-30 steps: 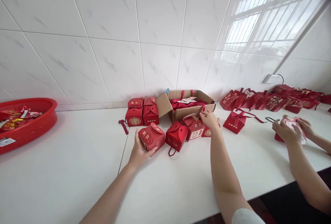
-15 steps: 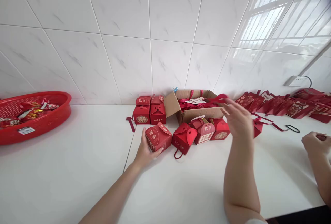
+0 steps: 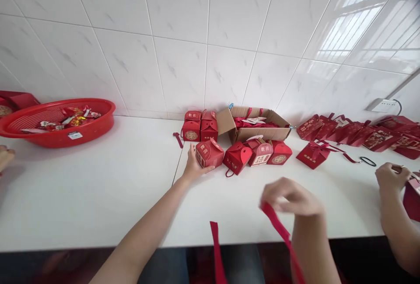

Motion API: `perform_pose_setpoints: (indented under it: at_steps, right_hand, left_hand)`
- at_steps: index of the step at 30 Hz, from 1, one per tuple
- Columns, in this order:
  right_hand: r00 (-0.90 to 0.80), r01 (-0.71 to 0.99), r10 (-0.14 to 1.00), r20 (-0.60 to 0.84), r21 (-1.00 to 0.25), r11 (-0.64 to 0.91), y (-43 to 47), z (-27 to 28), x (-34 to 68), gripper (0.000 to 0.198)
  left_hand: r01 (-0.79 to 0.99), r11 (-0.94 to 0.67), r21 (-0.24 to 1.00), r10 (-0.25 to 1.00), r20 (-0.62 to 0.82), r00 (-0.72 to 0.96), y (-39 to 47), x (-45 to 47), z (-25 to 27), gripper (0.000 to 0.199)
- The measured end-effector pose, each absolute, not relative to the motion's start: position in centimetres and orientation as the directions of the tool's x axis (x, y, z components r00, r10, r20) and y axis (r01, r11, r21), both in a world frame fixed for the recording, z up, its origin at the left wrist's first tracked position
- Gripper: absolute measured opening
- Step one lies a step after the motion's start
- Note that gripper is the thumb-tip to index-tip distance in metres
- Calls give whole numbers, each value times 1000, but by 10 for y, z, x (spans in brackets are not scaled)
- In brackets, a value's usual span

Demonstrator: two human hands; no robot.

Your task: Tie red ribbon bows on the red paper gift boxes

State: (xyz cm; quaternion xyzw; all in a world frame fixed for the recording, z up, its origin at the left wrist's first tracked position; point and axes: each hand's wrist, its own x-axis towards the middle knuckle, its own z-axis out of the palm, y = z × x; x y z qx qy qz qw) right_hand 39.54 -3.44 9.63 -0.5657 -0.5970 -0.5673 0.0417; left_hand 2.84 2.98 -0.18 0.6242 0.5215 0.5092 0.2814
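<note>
My left hand [image 3: 193, 166] is wrapped round the left side of a small red gift box [image 3: 211, 156] standing on the white table. Its thumb lies along the front, its fingers behind. Over the table's front edge, my right hand [image 3: 290, 196] pinches a red ribbon [image 3: 278, 227] that hangs down, slightly blurred by motion; a second length of red ribbon [image 3: 216, 249] dangles to its left. Beside the held box stand more red boxes [image 3: 236, 158] in a row. Behind them is an open cardboard carton [image 3: 259, 133] with red ribbons and cards inside.
A red plastic basket [image 3: 74, 137] of wrapped sweets stands at the left. One box with a tied bow [image 3: 313, 155] and a black band [image 3: 368, 161] lie to the right, near several finished-looking boxes [image 3: 357, 133]. Another person's hand [image 3: 392, 177] works at the right edge.
My right hand has drawn the red ribbon out from above the carton, toward me and down past the table edge. My left hand stays on the box. The view has shifted, showing the table's front edge.
</note>
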Motion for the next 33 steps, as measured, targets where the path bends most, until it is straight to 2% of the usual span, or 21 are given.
perform_pose_setpoints:
  at_steps: [1, 2, 3, 4, 5, 6, 10, 14, 17, 20, 23, 27, 33]
  right_hand:
    - [-436, 821, 672, 599, 571, 23, -42, 83, 373, 41]
    - [-405, 913, 745, 530, 281, 297, -48, 68, 353, 39]
    - [-342, 891, 831, 438, -130, 435, -55, 54, 336, 34]
    - [-304, 768, 889, 341, -465, 441, -60, 40, 323, 30]
    - [-251, 645, 932, 262, -673, 363, -64, 27, 314, 27]
    - [-175, 603, 959, 222, -746, 283, -67, 16, 309, 26]
    - [26, 555, 981, 193, -819, 147, -72, -12, 314, 32]
    - [85, 519, 984, 158, -850, 92, -70, -18, 322, 38]
    - [115, 497, 984, 136, -866, 61, -70, -19, 323, 36]
    - [133, 456, 982, 131, -888, 56, -71, -20, 324, 24]
    - [128, 378, 981, 143, -922, 85, -71, -22, 325, 16]
    - [97, 265, 984, 147, -957, 117, -72, -23, 326, 28]
    - [109, 195, 983, 149, -973, 126, -72, -24, 324, 24]
  left_hand:
    - [407, -291, 866, 934, 349, -73, 28, 28, -1, 135]
    - [446, -286, 848, 933, 353, -73, 25, 27, -1, 135]
    - [483, -282, 829, 934, 352, -59, 22, 26, -2, 136]
    - [512, -274, 814, 937, 345, -48, 18, 25, -2, 135]
    - [523, -268, 809, 940, 338, -42, 14, 24, -3, 134]
    - [534, -260, 804, 943, 330, -38, 10, 22, -5, 135]
    - [632, -272, 725, 943, 333, 24, -13, 19, -11, 127]
    - [724, -239, 647, 949, 315, 32, -36, 21, -16, 118]
    - [788, -196, 584, 960, 278, 33, -49, 23, -17, 96]
    - [823, -190, 536, 963, 266, 50, -56, 24, -17, 69]
    - [847, -198, 493, 959, 276, 64, -59, 25, -17, 51]
    - [876, -192, 443, 958, 280, 68, -59, 25, -17, 46]
    - [903, -172, 392, 962, 264, 69, -58, 23, -16, 52]
